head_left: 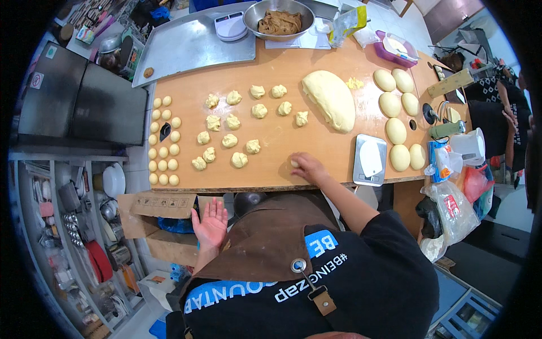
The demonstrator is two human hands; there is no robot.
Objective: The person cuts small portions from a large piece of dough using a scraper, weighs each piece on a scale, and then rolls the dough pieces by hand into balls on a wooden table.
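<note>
My right hand (310,169) is curled over a small piece of dough on the table near its front edge; only a pale bit of the dough shows by the fingertips. Palm up and fingers spread, my left hand (210,225) is off the table's front edge with nothing in it. Rough dough pieces (239,160) lie scattered across the middle of the table. Smooth small dough balls (163,152) stand in rows along the left edge. A big dough slab (333,101) rests farther back, and large smooth dough balls (396,131) are grouped at the right.
A digital scale (361,175) sits at the front right. Behind are a metal tray (197,51), a white scale (230,27) and a steel bowl (257,25) of brown filling. A cardboard box (164,204) is below the left front edge. Another person (497,113) is at the far right.
</note>
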